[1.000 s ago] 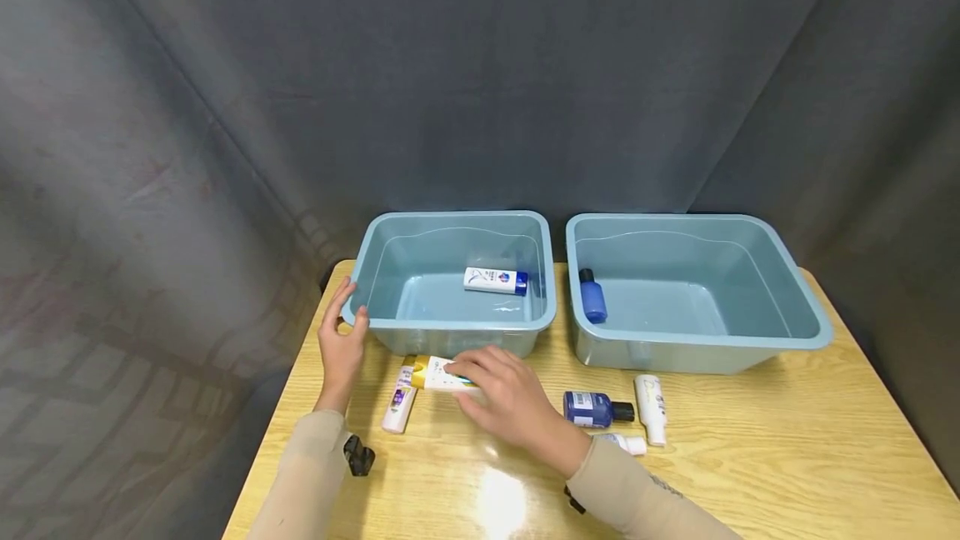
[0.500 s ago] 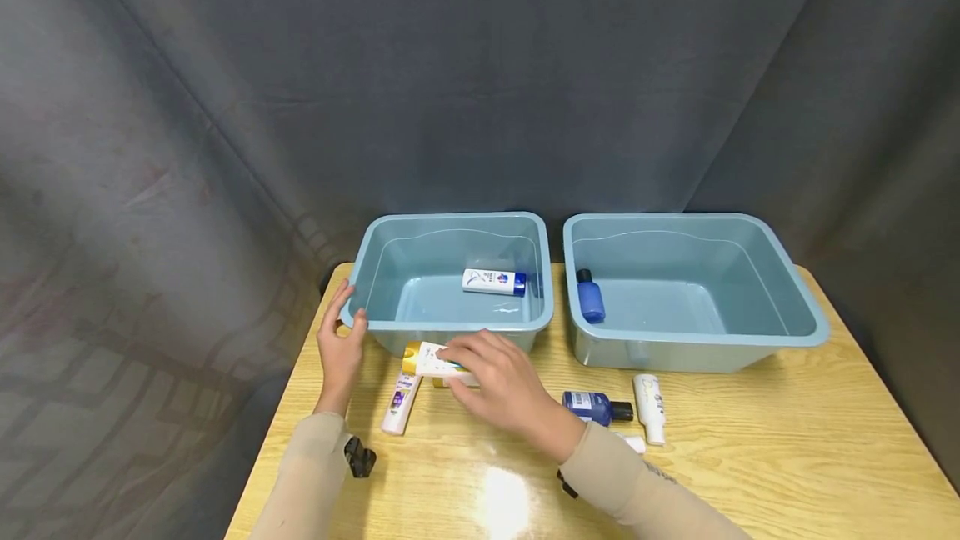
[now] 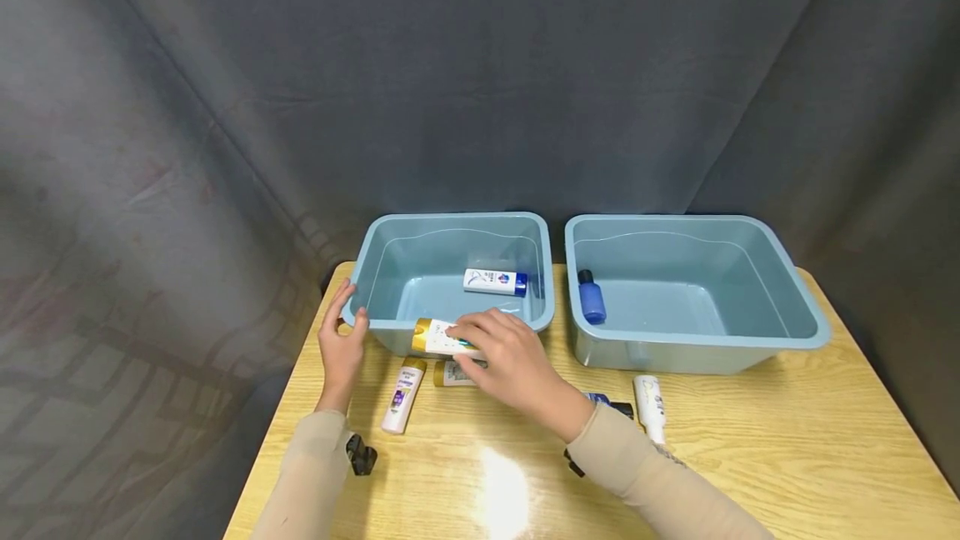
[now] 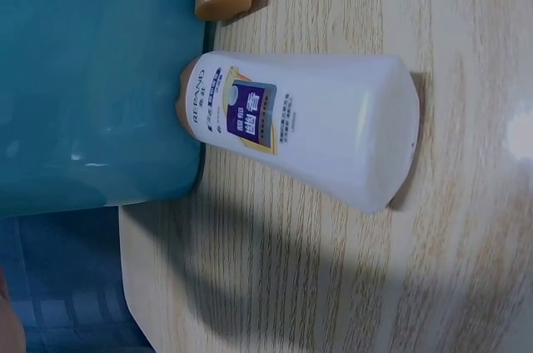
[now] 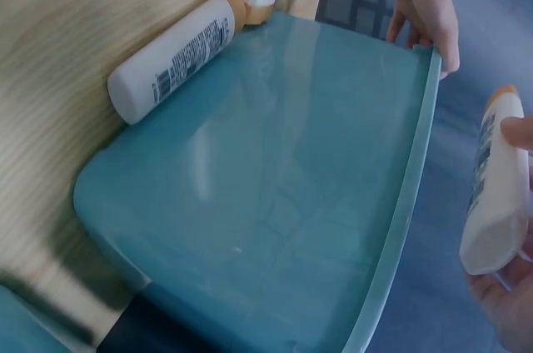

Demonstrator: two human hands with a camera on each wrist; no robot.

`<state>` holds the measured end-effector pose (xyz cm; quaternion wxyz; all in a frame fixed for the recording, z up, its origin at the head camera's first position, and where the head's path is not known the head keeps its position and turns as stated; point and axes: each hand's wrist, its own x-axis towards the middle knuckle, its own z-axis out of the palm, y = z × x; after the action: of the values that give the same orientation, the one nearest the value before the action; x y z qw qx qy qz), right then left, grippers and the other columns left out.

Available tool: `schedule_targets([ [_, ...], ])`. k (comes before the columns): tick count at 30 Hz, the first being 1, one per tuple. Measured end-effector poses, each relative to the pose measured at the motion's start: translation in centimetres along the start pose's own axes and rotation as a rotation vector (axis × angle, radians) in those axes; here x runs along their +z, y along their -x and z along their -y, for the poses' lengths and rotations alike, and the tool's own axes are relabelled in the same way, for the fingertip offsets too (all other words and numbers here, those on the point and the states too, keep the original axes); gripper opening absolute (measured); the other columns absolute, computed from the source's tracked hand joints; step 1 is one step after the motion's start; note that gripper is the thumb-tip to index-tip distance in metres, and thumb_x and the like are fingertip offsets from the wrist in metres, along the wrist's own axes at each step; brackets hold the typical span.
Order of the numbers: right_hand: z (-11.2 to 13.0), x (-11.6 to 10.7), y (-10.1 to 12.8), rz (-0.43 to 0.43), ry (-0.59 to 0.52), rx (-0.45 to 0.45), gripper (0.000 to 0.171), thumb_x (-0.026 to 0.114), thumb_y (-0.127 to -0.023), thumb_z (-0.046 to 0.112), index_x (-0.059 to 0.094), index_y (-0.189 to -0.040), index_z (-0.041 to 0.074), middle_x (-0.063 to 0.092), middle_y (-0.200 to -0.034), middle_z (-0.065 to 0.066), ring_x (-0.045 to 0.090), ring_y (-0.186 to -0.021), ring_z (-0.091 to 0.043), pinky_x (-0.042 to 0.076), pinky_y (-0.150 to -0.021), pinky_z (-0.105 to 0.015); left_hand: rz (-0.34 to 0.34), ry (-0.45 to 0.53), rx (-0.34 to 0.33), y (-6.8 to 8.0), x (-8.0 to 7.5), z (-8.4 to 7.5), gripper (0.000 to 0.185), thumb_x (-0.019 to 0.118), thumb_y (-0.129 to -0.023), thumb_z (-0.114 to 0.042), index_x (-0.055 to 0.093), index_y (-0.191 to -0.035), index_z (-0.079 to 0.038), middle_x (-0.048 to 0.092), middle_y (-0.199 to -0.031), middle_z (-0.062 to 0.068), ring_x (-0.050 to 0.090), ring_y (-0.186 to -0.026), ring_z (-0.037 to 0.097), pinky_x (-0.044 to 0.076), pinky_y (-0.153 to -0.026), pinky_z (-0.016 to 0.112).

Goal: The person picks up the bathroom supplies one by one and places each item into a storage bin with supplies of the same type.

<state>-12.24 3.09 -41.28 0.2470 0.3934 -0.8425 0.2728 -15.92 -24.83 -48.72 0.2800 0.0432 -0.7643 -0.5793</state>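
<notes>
My right hand (image 3: 510,357) holds a white toiletry bottle with a gold cap (image 3: 442,337), lying sideways at the front rim of the left blue plastic tub (image 3: 450,326). In the right wrist view, fingers and thumb wrap this bottle (image 5: 491,195), raised outside the tub rim. My left hand (image 3: 343,348) pinches that tub's front left corner between thumb and fingers. Under the held bottle, a second gold-capped bottle (image 3: 453,374) lies against the tub's base. A third, with a purple label (image 3: 403,397), lies left of it, its cap near the tub. Inside the tub rests a white bottle with a blue cap (image 3: 495,282).
To the right stands another blue tub (image 3: 697,340) holding a small blue bottle (image 3: 591,298). On the wooden table (image 3: 787,440) before it lie a white bottle (image 3: 650,407) and a dark blue bottle (image 3: 621,409), partly hidden by my right forearm. A grey curtain (image 3: 465,90) hangs behind.
My right hand has lifted the gold-capped bottle from the table to the tub's front rim, uncovering the second gold-capped bottle beneath. The left hand stays at the tub's corner.
</notes>
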Motion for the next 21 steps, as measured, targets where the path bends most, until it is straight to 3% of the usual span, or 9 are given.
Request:
schedule_targets([
  [7,-1.0,-0.6,-0.6,0.000,0.006,-0.003,0.032,0.081,-0.082,0.018,0.072,-0.112,0.013,0.069,-0.113,-0.004,0.064,-0.104,-0.020,0.053,-0.090,-0.036,0.005,-0.004,0.004,0.0,0.0,0.2,0.043,0.059,-0.092,0.003,0.062,-0.134,-0.005,0.049,-0.149,0.010,0.042,-0.137,0.020,0.032,-0.087,0.028],
  [16,-2.8,-0.7,-1.6,-0.008,-0.018,-0.032,0.030,0.080,-0.083,0.017,0.073,-0.111,0.011,0.070,-0.113,-0.006,0.064,-0.102,-0.021,0.051,-0.093,-0.036,0.023,0.012,0.021,0.6,0.0,-3.4,0.041,0.058,-0.090,0.007,0.058,-0.131,0.009,0.047,-0.146,0.024,0.041,-0.136,0.036,0.033,-0.087,0.040],
  [19,-3.3,-0.7,-1.9,-0.009,-0.020,-0.044,0.029,0.080,-0.083,0.017,0.073,-0.111,0.012,0.070,-0.112,-0.004,0.065,-0.103,-0.020,0.049,-0.096,-0.036,0.021,-0.004,0.018,0.6,-0.1,-3.0,0.041,0.057,-0.091,0.005,0.058,-0.132,0.009,0.047,-0.146,0.024,0.042,-0.136,0.032,0.034,-0.087,0.035],
  [21,-3.7,-0.6,-2.0,-0.008,-0.013,-0.047,0.028,0.080,-0.084,0.017,0.073,-0.111,0.012,0.070,-0.112,-0.002,0.064,-0.103,-0.019,0.049,-0.096,-0.035,0.012,-0.003,0.019,0.4,-0.1,-1.8,0.041,0.057,-0.091,0.004,0.060,-0.132,0.004,0.048,-0.147,0.019,0.043,-0.135,0.027,0.033,-0.086,0.030],
])
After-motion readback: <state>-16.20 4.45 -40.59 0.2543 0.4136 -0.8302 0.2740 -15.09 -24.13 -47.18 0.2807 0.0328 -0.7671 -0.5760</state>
